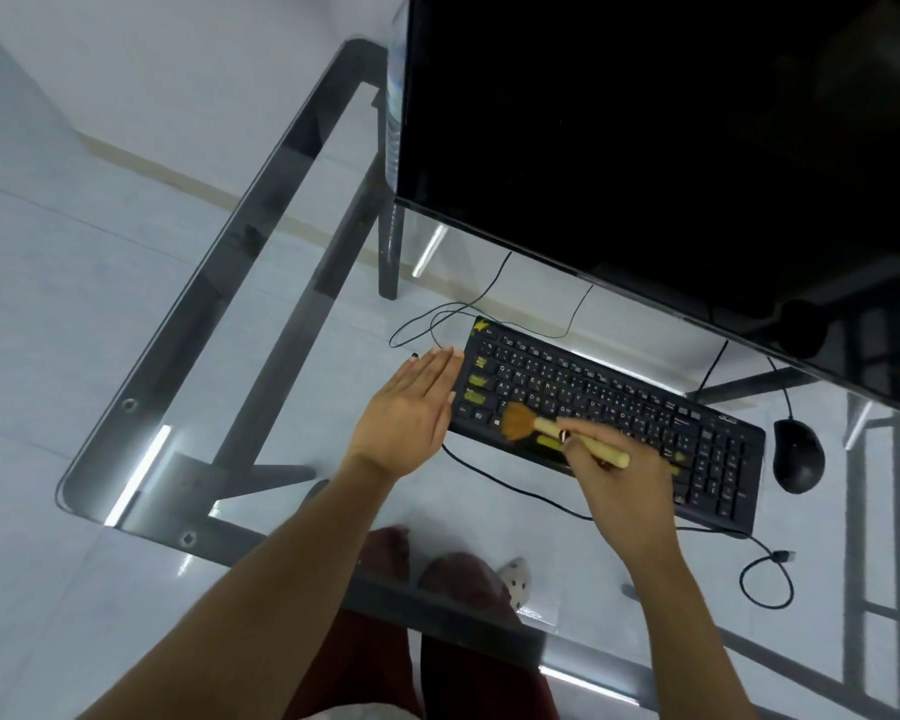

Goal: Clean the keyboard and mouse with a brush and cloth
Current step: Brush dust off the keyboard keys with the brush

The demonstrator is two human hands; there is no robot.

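A black keyboard (619, 402) with yellow patches on some left keys lies slanted on the glass desk (261, 314). My right hand (627, 475) grips a wooden-handled brush (552, 426); its brown bristles rest on the keyboard's lower left keys. My left hand (409, 413) lies flat with fingers together, beside the keyboard's left end, touching or nearly touching its edge. A black mouse (798, 454) sits to the right of the keyboard. No cloth is in view.
A large dark monitor (671, 148) stands behind the keyboard and overhangs it. Thin black cables (494, 298) loop behind the keyboard and along the front (765, 579). The desk's dark metal frame (302, 158) shows through the glass; my legs are below it.
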